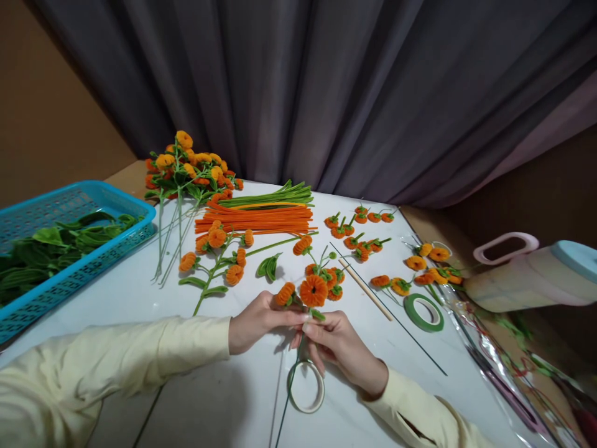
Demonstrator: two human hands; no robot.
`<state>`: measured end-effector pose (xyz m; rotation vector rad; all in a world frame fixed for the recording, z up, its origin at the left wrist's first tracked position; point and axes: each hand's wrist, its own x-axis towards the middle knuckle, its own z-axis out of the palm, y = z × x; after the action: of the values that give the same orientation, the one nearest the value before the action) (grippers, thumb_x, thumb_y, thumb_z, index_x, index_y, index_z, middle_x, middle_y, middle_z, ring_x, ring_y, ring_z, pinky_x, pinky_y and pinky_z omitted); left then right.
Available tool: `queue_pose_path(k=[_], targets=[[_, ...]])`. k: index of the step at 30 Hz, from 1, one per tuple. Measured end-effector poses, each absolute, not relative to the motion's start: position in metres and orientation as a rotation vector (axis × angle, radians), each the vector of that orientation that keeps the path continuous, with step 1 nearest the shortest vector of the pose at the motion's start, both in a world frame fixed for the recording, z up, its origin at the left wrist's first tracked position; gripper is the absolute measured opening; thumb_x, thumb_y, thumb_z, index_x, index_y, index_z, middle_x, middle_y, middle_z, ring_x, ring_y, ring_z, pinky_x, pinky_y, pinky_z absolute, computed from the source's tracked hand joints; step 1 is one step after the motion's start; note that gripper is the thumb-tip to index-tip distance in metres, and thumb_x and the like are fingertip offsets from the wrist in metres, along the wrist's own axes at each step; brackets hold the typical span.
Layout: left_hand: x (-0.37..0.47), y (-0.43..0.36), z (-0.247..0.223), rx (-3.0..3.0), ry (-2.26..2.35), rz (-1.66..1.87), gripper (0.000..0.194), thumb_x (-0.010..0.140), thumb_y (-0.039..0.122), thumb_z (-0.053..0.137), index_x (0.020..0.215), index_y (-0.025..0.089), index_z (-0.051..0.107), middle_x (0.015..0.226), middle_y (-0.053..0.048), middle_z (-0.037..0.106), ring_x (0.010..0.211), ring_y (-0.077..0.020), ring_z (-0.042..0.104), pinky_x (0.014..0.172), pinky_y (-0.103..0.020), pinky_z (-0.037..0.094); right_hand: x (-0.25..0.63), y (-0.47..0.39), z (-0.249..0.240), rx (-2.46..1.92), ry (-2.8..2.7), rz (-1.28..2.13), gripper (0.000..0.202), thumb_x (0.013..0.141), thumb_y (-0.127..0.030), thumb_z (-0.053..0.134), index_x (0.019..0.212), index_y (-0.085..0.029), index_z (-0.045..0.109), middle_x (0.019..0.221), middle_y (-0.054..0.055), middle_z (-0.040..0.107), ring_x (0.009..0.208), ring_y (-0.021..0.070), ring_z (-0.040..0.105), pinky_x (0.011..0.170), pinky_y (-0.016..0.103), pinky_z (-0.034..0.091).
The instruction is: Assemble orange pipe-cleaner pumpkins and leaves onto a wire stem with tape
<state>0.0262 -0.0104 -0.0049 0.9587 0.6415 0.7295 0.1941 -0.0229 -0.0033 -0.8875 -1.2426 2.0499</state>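
A: What lies nearest?

B: The dark wire stem slants down across the white table, at the left edge of a thin tape roll. Whether tape joins the two cannot be told.

A: And the hands?

B: The left hand pinches narrowly, thumb against fingers, just below the blossoms. The right hand pinches at the same place, its lower fingers curled near the thin roll. Between and above them stands the flower spray, orange heads facing outward.

A: How should it handle?

B: Probably light. The fuzzy heads look soft and easily flattened; the wire appears springy, bendable and thin enough to twist between fingertips. The bare stem below the lowest leaf offers the best hold.

A: What lies beyond?

B: A green tape roll and a wooden stick at right; farther off, a second spray, orange strips, then a flower bunch before the grey curtain.
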Motion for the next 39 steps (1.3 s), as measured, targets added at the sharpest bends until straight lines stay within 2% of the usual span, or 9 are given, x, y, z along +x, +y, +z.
queue_pose_path(k=[4, 10, 20, 23, 27, 32, 35, 39], targets=[[0.026, -0.01, -0.004, 0.949, 0.665, 0.724, 0.027, 0.075, 0.03, 0.064, 0.059, 0.011, 0.056, 0.051, 0.0, 0.054, 0.048, -0.0116, 0.053, 0.052, -0.025, 0.042, 0.194, -0.023, -0.004, -0.874, -1.253, 2.06, 0.038, 0.083, -0.041, 0.058, 0.075, -0.006, 0.071, 0.035, -0.001, 0.052, 0.027, 0.0012, 0.022, 0.035, 0.02, 0.008], [0.026, -0.01, -0.002, 0.946, 0.745, 0.746, 0.026, 0.071, 0.03, 0.067, 0.057, 0.011, 0.055, 0.055, 0.002, 0.051, 0.054, -0.0102, 0.049, 0.055, -0.024, 0.039, 0.194, -0.024, -0.004, -0.878, -1.182, 2.08, 0.033, 0.08, -0.04, 0.062, 0.084, -0.008, 0.069, 0.053, 0.006, 0.066, 0.027, 0.0035, 0.042, 0.032, 0.018, 0.009], [0.024, -0.01, -0.001, 0.955, 0.731, 0.737, 0.023, 0.074, 0.028, 0.065, 0.062, 0.01, 0.057, 0.06, 0.0, 0.052, 0.06, -0.0115, 0.047, 0.062, -0.026, 0.039, 0.198, -0.022, -0.003, -0.843, -1.191, 2.119, 0.028, 0.08, -0.037, 0.062, 0.085, -0.009, 0.067, 0.061, 0.007, 0.069, 0.028, 0.0039, 0.046, 0.031, 0.017, 0.01], [0.025, -0.011, 0.002, 0.921, 0.695, 0.72, 0.021, 0.073, 0.027, 0.065, 0.063, 0.01, 0.059, 0.06, -0.001, 0.055, 0.061, -0.0123, 0.051, 0.063, -0.026, 0.041, 0.197, -0.023, -0.002, -0.846, -1.187, 2.103, 0.028, 0.079, -0.037, 0.063, 0.078, -0.009, 0.066, 0.054, 0.004, 0.065, 0.027, 0.0039, 0.044, 0.032, 0.018, 0.011], [0.027, -0.013, 0.0, 0.825, 0.679, 0.695, 0.022, 0.074, 0.028, 0.066, 0.063, 0.009, 0.06, 0.055, 0.0, 0.054, 0.053, -0.0111, 0.05, 0.054, -0.024, 0.039, 0.195, -0.024, 0.0, -0.83, -1.201, 2.078, 0.031, 0.081, -0.037, 0.062, 0.074, -0.007, 0.067, 0.034, -0.004, 0.05, 0.024, 0.0038, 0.037, 0.033, 0.02, 0.013], [0.028, -0.014, 0.0, 0.724, 0.598, 0.655, 0.028, 0.072, 0.027, 0.069, 0.054, 0.01, 0.056, 0.05, 0.002, 0.049, 0.048, -0.0083, 0.048, 0.052, -0.022, 0.039, 0.193, -0.025, 0.0, -0.81, -1.234, 2.099, 0.034, 0.078, -0.04, 0.065, 0.074, -0.006, 0.07, 0.043, 0.002, 0.059, 0.027, 0.0036, 0.042, 0.034, 0.019, 0.011], [0.028, -0.015, 0.006, 0.655, 0.523, 0.613, 0.02, 0.067, 0.026, 0.074, 0.068, 0.01, 0.061, 0.058, 0.001, 0.052, 0.054, -0.0111, 0.053, 0.054, -0.023, 0.042, 0.193, -0.026, 0.0, -0.759, -1.201, 2.197, 0.033, 0.074, -0.04, 0.068, 0.077, -0.007, 0.071, 0.048, 0.003, 0.062, 0.028, 0.0055, 0.047, 0.031, 0.018, 0.011], [0.028, -0.017, 0.011, 0.613, 0.482, 0.614, 0.027, 0.066, 0.027, 0.076, 0.085, 0.011, 0.065, 0.072, -0.002, 0.057, 0.067, -0.0128, 0.055, 0.066, -0.025, 0.043, 0.194, -0.027, 0.005, -0.719, -1.207, 2.222, 0.031, 0.074, -0.038, 0.068, 0.078, -0.007, 0.071, 0.035, -0.003, 0.051, 0.026, 0.0062, 0.046, 0.031, 0.017, 0.015]])
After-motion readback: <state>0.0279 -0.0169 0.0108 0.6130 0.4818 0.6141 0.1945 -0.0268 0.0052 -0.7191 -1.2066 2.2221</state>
